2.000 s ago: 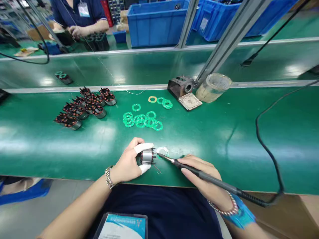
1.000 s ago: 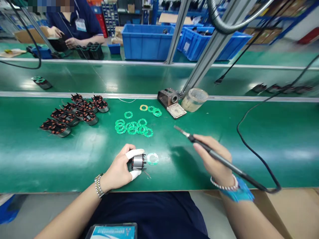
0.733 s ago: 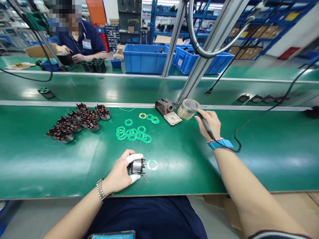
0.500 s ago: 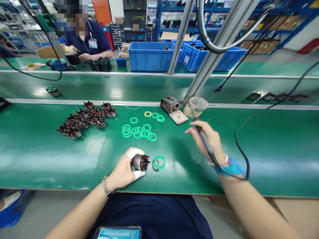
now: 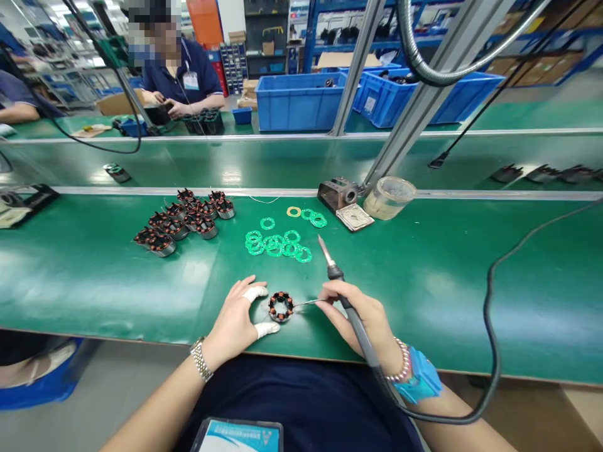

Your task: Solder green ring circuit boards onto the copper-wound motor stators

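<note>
My left hand (image 5: 239, 317), white covers on thumb and index finger, has its fingers apart around the left side of a motor stator (image 5: 281, 307). The stator, with copper windings and black teeth, stands on the green bench with its round opening up. My right hand (image 5: 362, 317) holds a soldering iron (image 5: 354, 317), its tip pointing up and away over the bench. The same hand's fingertips pinch a thin strip (image 5: 308, 302) reaching to the stator's right side; I cannot tell whether it is wire or a green ring board seen edge-on.
Several green ring boards (image 5: 273, 245) lie beyond the stator, with more stators (image 5: 181, 220) at left. A metal holder (image 5: 338, 193), a soldering sponge (image 5: 355, 217) and a clear tub (image 5: 389, 198) stand behind. The iron's cord (image 5: 490, 314) loops at right. A co-worker (image 5: 181, 78) sits opposite.
The stator has turned from lying on its side to opening upward, and my left fingers have loosened. My right hand has brought the iron left and nearer. The flat green ring beside the stator no longer shows.
</note>
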`<state>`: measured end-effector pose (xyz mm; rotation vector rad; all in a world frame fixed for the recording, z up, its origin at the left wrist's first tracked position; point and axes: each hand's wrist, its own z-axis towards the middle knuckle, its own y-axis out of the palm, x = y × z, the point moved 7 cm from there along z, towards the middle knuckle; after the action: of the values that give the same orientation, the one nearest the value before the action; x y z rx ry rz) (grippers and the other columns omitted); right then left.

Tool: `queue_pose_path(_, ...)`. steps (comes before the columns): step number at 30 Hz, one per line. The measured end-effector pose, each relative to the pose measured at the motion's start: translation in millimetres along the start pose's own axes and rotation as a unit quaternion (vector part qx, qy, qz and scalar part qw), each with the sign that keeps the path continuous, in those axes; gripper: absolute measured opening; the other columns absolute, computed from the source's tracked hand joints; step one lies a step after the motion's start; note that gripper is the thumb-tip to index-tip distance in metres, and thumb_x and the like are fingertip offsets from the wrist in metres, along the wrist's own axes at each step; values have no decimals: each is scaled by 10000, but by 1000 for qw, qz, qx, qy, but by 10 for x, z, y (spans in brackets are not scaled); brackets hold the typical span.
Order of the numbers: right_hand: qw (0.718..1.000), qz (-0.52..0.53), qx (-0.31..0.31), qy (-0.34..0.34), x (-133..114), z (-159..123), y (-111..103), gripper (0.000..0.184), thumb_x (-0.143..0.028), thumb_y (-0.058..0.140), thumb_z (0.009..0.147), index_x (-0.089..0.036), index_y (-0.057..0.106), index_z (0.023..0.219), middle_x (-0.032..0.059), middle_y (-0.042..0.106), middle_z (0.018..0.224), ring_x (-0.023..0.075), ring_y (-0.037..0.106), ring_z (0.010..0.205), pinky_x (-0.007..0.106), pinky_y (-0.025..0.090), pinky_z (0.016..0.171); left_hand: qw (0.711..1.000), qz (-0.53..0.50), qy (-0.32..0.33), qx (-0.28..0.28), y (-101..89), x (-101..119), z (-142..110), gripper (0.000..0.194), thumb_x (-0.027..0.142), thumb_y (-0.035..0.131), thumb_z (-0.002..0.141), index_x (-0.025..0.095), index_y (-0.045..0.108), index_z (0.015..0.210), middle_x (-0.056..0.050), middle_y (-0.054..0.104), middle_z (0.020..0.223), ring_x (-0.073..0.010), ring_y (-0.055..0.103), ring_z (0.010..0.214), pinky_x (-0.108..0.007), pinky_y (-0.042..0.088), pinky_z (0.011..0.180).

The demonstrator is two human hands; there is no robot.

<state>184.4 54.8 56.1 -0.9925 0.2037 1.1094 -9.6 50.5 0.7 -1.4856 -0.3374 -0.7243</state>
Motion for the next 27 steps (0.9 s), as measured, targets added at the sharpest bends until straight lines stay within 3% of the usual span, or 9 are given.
queue_pose_path(4, 999, 28, 24, 40, 46, 13, 38, 245, -155, 571, 798, -228, 497, 1020, -8, 617, 748, 111, 606, 619, 217, 527, 637, 999, 45, 30, 2, -43, 33, -30, 862, 369, 755, 590, 173, 323, 1310, -168, 400, 1357, -322, 311, 1286, -526, 311, 1022)
queue_pose_path(8, 989, 70, 38, 123, 144, -14, 83, 229, -176, 589, 774, -231, 517, 984, -19, 581, 711, 108, 572, 571, 229, 532, 578, 999, 26, 36, 4, 53, 139, 44, 696, 374, 745, 602, 171, 467, 1206, -158, 528, 1213, -310, 465, 1154, -499, 402, 949)
queue_pose_path(10, 965, 153, 45, 207, 221, -62, 133, 240, -202, 589, 772, -232, 493, 990, 3, 589, 785, 101, 553, 537, 220, 526, 482, 999, 19, 25, 21, 89, 157, 63, 558, 361, 727, 627, 178, 537, 1118, -139, 580, 1113, -295, 527, 1058, -489, 439, 898)
queue_pose_path(12, 922, 272, 48, 271, 248, -109, 210, 249, -230, 578, 785, -240, 450, 998, 36, 595, 909, 97, 558, 541, 225, 527, 443, 999, 12, 30, 25, 121, 174, 57, 522, 350, 717, 641, 177, 547, 1104, -130, 591, 1076, -283, 540, 1023, -475, 450, 881)
queue_pose_path(15, 873, 392, 37, 286, 185, -114, 278, 289, -248, 608, 774, -254, 423, 996, 53, 583, 988, 110, 584, 619, 281, 561, 542, 998, 14, 51, 32, 140, 205, 28, 558, 345, 713, 647, 197, 514, 1147, -112, 592, 1071, -285, 519, 1052, -476, 439, 888)
queue_pose_path(17, 873, 406, 7, 271, 135, -99, 302, 352, -250, 665, 733, -259, 440, 1004, 58, 573, 1018, 126, 595, 702, 305, 569, 620, 997, 23, 62, 50, 132, 230, 14, 600, 374, 733, 623, 211, 501, 1151, -101, 594, 1057, -298, 506, 1058, -493, 426, 887)
queue_pose_path(21, 903, 356, -23, 241, 124, -102, 326, 327, -288, 675, 732, -256, 482, 994, 65, 552, 1059, 160, 604, 864, 324, 560, 751, 995, 40, 63, 72, 130, 269, 33, 583, 449, 731, 610, 185, 528, 1088, -99, 596, 945, -293, 525, 956, -480, 443, 823)
queue_pose_path(24, 906, 352, -10, 235, 170, -130, 359, 291, -305, 618, 782, -266, 446, 1013, 65, 553, 1078, 189, 600, 973, 359, 536, 821, 996, 26, 72, 39, 161, 286, 64, 525, 449, 708, 645, 182, 541, 1064, -81, 592, 881, -262, 532, 885, -431, 458, 771)
queue_pose_path(27, 909, 330, -7, 253, 235, -162, 392, 307, -273, 547, 831, -279, 372, 1083, 65, 569, 1059, 192, 621, 957, 364, 548, 783, 996, 1, 84, 5, 176, 283, 78, 543, 433, 717, 641, 172, 533, 1080, -79, 586, 880, -252, 529, 879, -398, 458, 751)
